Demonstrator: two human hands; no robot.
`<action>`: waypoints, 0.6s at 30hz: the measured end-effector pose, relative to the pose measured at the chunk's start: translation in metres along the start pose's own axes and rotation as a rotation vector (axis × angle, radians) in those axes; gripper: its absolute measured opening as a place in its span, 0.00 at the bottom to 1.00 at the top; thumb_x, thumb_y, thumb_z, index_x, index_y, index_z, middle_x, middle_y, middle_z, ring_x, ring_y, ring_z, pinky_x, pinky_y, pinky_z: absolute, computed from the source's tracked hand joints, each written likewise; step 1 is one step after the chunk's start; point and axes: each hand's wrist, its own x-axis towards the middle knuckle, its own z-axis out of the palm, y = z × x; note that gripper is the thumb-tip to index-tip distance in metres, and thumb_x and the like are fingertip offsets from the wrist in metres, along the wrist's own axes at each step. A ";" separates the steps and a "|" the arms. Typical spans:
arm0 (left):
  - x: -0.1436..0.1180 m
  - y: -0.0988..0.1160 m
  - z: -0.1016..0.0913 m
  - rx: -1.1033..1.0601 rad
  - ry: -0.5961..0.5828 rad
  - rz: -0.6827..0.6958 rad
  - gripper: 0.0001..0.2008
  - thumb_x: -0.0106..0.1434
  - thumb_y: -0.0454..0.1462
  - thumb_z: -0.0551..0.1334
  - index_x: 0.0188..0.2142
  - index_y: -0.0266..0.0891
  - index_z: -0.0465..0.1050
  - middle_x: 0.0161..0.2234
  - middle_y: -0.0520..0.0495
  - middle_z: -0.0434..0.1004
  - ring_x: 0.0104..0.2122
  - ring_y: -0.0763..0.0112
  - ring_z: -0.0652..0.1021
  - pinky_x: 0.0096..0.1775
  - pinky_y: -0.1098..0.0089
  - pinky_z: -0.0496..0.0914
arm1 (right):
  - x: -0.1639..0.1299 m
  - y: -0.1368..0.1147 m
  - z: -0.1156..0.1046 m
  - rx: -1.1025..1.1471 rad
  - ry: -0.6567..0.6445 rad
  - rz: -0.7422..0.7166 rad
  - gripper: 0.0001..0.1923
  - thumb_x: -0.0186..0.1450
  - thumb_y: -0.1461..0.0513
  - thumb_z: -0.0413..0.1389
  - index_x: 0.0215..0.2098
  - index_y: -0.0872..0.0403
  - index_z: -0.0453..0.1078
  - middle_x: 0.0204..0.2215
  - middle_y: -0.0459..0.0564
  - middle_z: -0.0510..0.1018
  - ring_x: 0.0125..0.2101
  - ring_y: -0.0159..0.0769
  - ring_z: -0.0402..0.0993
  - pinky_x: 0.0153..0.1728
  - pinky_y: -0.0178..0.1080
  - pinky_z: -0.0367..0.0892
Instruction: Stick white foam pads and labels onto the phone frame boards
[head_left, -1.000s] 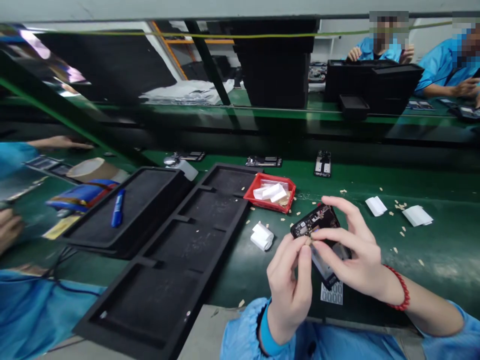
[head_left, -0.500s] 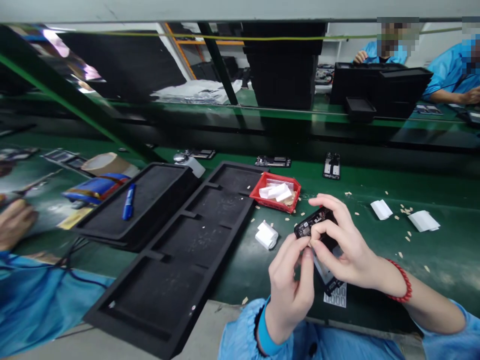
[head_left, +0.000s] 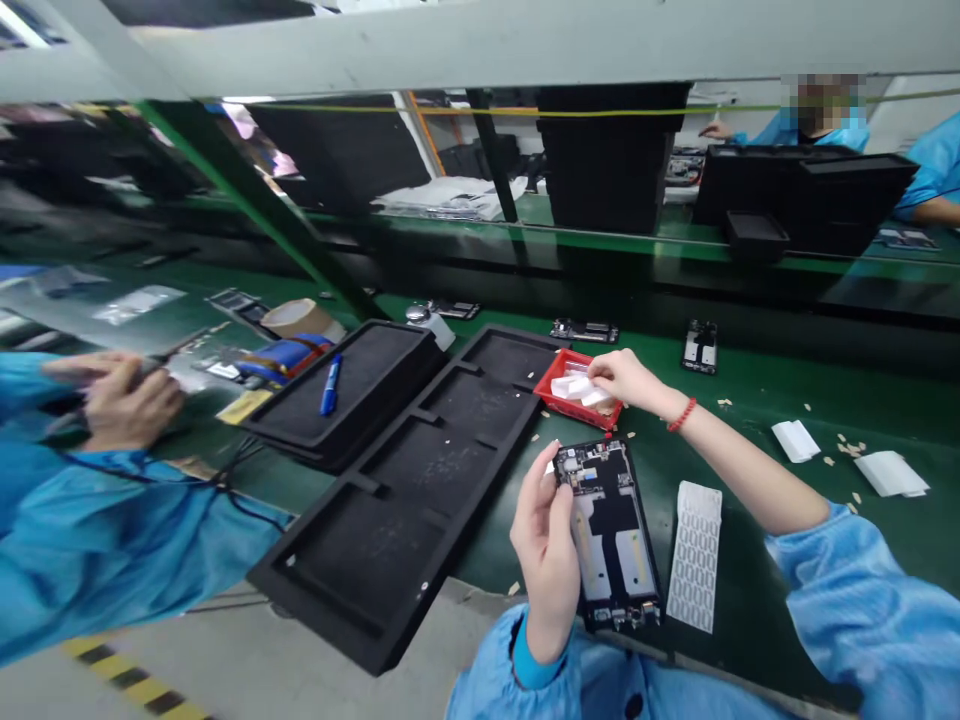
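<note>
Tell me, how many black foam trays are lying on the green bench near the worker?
2. A long tray with four compartments runs from the near edge toward the red bin; a smaller tray, holding a blue pen, sits to its left. More trays may be stacked behind.

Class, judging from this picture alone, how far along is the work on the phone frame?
Done: scraps litter the belt. In hand: the left hand holds the phone frame open side up, while the right hand reaches into the red bin of white pieces. Left: the foam tray holds no frames.
</note>
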 end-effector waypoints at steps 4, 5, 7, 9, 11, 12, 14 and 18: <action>0.000 0.003 -0.004 -0.026 0.017 0.016 0.17 0.66 0.40 0.65 0.54 0.38 0.75 0.41 0.43 0.86 0.40 0.63 0.85 0.43 0.69 0.79 | -0.007 0.001 -0.003 -0.025 0.011 0.001 0.08 0.70 0.61 0.59 0.34 0.58 0.75 0.32 0.48 0.81 0.33 0.34 0.80 0.39 0.40 0.76; 0.000 0.004 -0.003 -0.030 0.017 0.020 0.18 0.65 0.40 0.65 0.53 0.38 0.75 0.41 0.43 0.86 0.39 0.64 0.86 0.42 0.69 0.79 | -0.014 -0.002 -0.007 -0.024 0.042 -0.007 0.07 0.69 0.63 0.59 0.34 0.58 0.76 0.32 0.50 0.82 0.34 0.36 0.80 0.41 0.41 0.76; -0.001 0.006 0.000 -0.033 0.010 0.026 0.18 0.65 0.40 0.66 0.53 0.38 0.75 0.41 0.43 0.86 0.39 0.64 0.86 0.42 0.69 0.80 | -0.033 -0.011 -0.017 -0.017 0.113 -0.029 0.05 0.67 0.65 0.59 0.34 0.56 0.77 0.35 0.52 0.84 0.38 0.39 0.82 0.44 0.42 0.76; -0.003 0.009 0.004 -0.032 0.007 0.035 0.17 0.65 0.40 0.67 0.52 0.39 0.75 0.42 0.43 0.86 0.40 0.64 0.86 0.43 0.70 0.80 | -0.053 -0.022 -0.026 -0.004 0.179 -0.039 0.05 0.67 0.63 0.59 0.36 0.54 0.78 0.36 0.51 0.84 0.39 0.40 0.82 0.44 0.42 0.76; -0.005 0.012 0.008 -0.037 0.012 0.058 0.15 0.66 0.40 0.67 0.51 0.40 0.76 0.43 0.43 0.86 0.41 0.65 0.86 0.44 0.72 0.80 | -0.072 -0.034 -0.033 0.001 0.261 -0.053 0.05 0.67 0.61 0.59 0.36 0.53 0.77 0.37 0.50 0.84 0.38 0.40 0.82 0.42 0.43 0.77; -0.007 0.014 0.010 -0.039 0.015 0.071 0.15 0.66 0.39 0.66 0.51 0.40 0.76 0.44 0.44 0.86 0.41 0.65 0.86 0.43 0.73 0.80 | -0.081 -0.040 -0.035 0.003 0.310 -0.068 0.05 0.67 0.61 0.59 0.36 0.53 0.77 0.38 0.51 0.84 0.39 0.40 0.82 0.43 0.43 0.77; -0.010 0.017 0.013 -0.038 0.013 0.089 0.15 0.66 0.39 0.66 0.52 0.40 0.76 0.45 0.43 0.86 0.43 0.64 0.86 0.43 0.73 0.80 | -0.095 -0.050 -0.038 0.024 0.394 -0.089 0.03 0.66 0.62 0.60 0.36 0.53 0.76 0.40 0.51 0.84 0.40 0.40 0.82 0.43 0.43 0.78; -0.015 0.021 0.017 -0.015 -0.006 0.124 0.15 0.68 0.36 0.64 0.53 0.43 0.75 0.44 0.46 0.86 0.41 0.65 0.86 0.42 0.72 0.81 | -0.120 -0.075 -0.035 0.074 0.526 -0.043 0.02 0.66 0.64 0.61 0.34 0.51 0.76 0.30 0.47 0.82 0.31 0.37 0.81 0.37 0.41 0.79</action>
